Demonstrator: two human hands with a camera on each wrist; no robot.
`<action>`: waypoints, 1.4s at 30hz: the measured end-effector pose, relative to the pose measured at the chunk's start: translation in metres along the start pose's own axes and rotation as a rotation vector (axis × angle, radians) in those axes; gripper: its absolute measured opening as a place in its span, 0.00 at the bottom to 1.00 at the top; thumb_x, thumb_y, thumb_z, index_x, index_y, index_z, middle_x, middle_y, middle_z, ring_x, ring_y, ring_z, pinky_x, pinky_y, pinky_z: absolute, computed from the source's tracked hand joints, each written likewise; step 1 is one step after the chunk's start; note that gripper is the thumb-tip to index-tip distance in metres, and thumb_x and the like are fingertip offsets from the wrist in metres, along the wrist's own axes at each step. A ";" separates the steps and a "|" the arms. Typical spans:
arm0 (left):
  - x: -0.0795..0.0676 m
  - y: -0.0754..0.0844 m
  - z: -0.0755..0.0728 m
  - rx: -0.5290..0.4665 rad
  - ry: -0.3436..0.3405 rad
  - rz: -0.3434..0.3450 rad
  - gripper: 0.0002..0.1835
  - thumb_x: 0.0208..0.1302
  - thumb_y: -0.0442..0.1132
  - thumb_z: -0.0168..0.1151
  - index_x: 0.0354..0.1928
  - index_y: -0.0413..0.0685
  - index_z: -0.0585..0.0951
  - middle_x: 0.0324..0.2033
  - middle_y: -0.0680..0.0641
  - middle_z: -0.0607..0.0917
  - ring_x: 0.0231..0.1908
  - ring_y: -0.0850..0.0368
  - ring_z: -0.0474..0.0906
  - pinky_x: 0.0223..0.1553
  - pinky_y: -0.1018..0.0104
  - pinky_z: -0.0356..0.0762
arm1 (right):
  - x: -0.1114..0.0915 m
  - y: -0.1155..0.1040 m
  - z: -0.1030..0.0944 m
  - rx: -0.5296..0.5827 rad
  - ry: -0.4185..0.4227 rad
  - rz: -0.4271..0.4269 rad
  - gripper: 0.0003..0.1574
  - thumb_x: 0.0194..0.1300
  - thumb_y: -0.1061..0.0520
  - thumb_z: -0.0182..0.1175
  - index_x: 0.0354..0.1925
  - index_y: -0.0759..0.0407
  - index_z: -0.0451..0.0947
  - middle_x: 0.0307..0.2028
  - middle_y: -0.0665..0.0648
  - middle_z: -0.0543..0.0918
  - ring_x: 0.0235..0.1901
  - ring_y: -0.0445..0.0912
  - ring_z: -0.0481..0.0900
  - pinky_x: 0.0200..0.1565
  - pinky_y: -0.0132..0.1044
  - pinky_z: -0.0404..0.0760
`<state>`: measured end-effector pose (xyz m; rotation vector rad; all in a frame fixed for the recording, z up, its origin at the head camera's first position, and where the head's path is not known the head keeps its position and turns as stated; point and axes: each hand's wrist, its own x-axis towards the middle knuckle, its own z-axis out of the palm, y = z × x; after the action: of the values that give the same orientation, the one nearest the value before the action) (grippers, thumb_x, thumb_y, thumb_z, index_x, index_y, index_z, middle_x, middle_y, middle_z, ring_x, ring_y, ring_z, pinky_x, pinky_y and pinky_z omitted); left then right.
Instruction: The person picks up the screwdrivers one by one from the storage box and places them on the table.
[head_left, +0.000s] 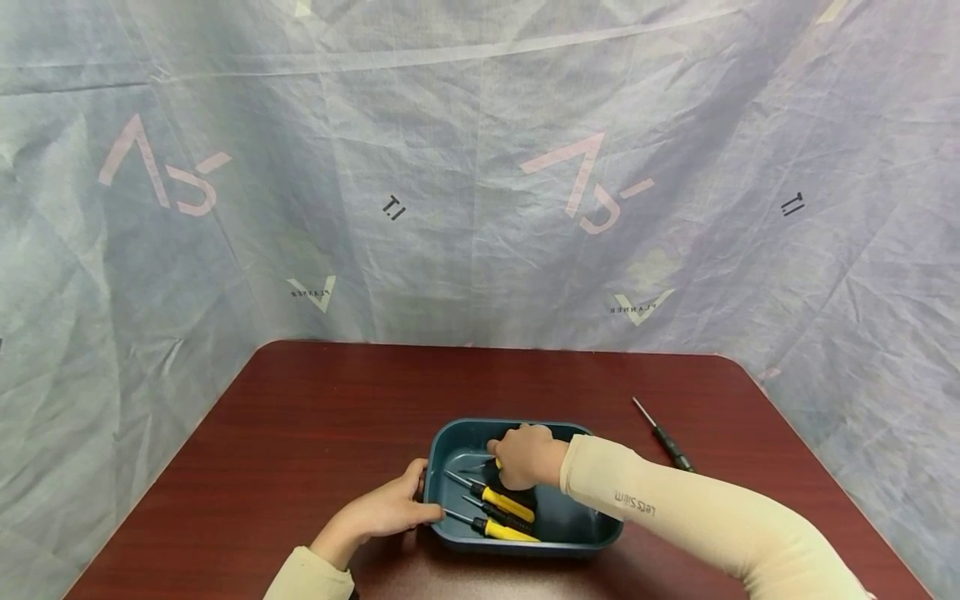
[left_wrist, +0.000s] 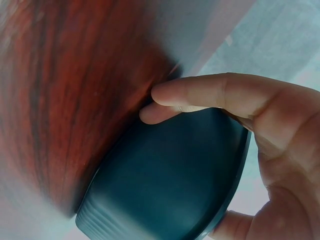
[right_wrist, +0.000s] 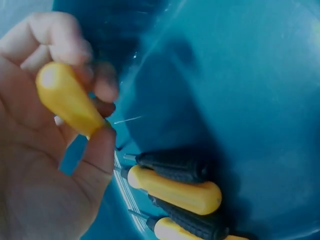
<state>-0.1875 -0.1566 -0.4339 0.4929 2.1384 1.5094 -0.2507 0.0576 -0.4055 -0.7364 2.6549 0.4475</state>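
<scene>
A dark teal plastic tray (head_left: 517,546) stands near the front of the table. My left hand (head_left: 386,504) grips its left end, thumb at the rim and fingers along the outer wall, as the left wrist view shows. Inside the tray my right hand (head_left: 525,457) pinches a screwdriver by its yellow handle (right_wrist: 70,97); its shaft is mostly hidden. Below that hand lie several screwdrivers side by side, among them one with a yellow handle (right_wrist: 175,192) and one with a black handle (right_wrist: 172,165). Their shafts point left in the head view.
A black-handled screwdriver (head_left: 672,447) lies on the reddish-brown table (head_left: 322,400), right of the tray and beyond my right forearm. A pale printed cloth (head_left: 450,250) hangs behind the table and along its sides.
</scene>
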 end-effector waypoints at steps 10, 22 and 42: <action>0.000 -0.001 -0.001 0.007 0.005 -0.014 0.36 0.52 0.38 0.59 0.59 0.31 0.54 0.39 0.41 0.75 0.26 0.53 0.71 0.24 0.62 0.68 | -0.013 0.003 -0.004 -0.182 0.151 -0.007 0.23 0.63 0.46 0.52 0.57 0.40 0.69 0.38 0.52 0.78 0.34 0.48 0.63 0.37 0.42 0.68; 0.000 0.000 0.002 0.027 0.027 0.007 0.34 0.52 0.37 0.60 0.56 0.29 0.56 0.39 0.40 0.77 0.29 0.55 0.72 0.26 0.64 0.69 | -0.016 0.010 0.002 -0.185 0.263 -0.037 0.18 0.63 0.47 0.52 0.52 0.45 0.70 0.31 0.53 0.73 0.31 0.47 0.60 0.30 0.37 0.64; 0.000 -0.001 0.002 0.018 0.027 0.019 0.35 0.52 0.36 0.59 0.57 0.29 0.55 0.40 0.40 0.77 0.31 0.55 0.73 0.25 0.63 0.69 | -0.024 0.023 0.001 -0.161 0.428 -0.062 0.18 0.62 0.45 0.53 0.48 0.49 0.70 0.30 0.54 0.72 0.31 0.48 0.60 0.30 0.37 0.63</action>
<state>-0.1864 -0.1556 -0.4350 0.5029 2.1749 1.5166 -0.2438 0.0873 -0.3914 -1.0647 3.0018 0.5440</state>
